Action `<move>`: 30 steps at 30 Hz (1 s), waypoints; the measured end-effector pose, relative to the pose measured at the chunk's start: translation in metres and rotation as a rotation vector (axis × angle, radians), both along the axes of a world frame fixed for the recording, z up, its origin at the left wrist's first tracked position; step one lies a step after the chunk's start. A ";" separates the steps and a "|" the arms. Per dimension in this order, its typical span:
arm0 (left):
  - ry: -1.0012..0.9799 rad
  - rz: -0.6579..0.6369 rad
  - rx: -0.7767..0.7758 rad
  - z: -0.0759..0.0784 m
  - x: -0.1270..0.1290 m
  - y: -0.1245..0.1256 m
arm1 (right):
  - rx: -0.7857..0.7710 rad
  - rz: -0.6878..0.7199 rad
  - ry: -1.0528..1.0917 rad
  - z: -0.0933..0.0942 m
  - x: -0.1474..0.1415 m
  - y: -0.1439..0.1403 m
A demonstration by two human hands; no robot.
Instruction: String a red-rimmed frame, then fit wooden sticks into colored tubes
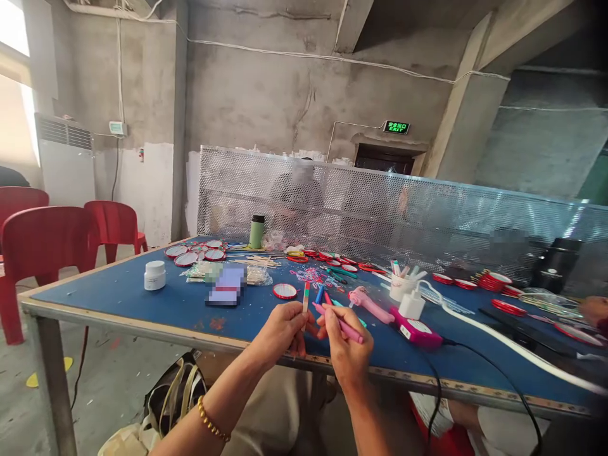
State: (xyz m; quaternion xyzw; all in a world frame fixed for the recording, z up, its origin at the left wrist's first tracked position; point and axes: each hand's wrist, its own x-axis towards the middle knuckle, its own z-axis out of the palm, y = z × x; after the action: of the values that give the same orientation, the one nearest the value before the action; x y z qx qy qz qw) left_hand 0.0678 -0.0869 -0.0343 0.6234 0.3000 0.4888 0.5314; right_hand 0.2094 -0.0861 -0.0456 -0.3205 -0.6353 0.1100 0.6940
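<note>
My left hand (284, 328) pinches a flat wooden craft stick (306, 296) upright near the table's front edge; bands of red and green colour its upper part. A pink marker pen (350, 330) lies in the closed fingers of my right hand (349, 354), its tip pointing towards the stick. Whether the tip touches the wood I cannot tell. Just beyond the hands lie a blue marker (320, 294) and several teal ones. A round, red-rimmed white disc (285, 291) rests left of them, and behind is a heap of small pink and white pieces (311, 276).
On the blue table (175, 316) stand a white jar (154, 275), a phone (227, 285), a green bottle (257, 232) and a cup of markers (399, 285). A pink handheld fan (370, 305) and a magenta box (415, 329) with cables lie right. A perforated metal screen (237, 190) runs behind.
</note>
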 end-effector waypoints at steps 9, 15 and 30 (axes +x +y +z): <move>0.078 0.059 0.053 -0.003 0.002 0.001 | 0.010 0.018 0.040 -0.005 0.001 0.001; 0.133 0.116 0.136 -0.004 0.005 0.000 | 0.012 0.026 0.006 -0.005 0.000 -0.005; 0.172 0.198 0.198 -0.006 0.008 -0.007 | 0.008 0.084 0.051 -0.002 -0.002 -0.006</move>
State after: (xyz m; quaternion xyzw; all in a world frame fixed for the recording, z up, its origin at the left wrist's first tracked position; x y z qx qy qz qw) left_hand 0.0758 -0.0939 -0.0404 0.6798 0.3548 0.5105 0.3891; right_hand 0.2075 -0.0925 -0.0473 -0.2879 -0.6309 0.1448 0.7058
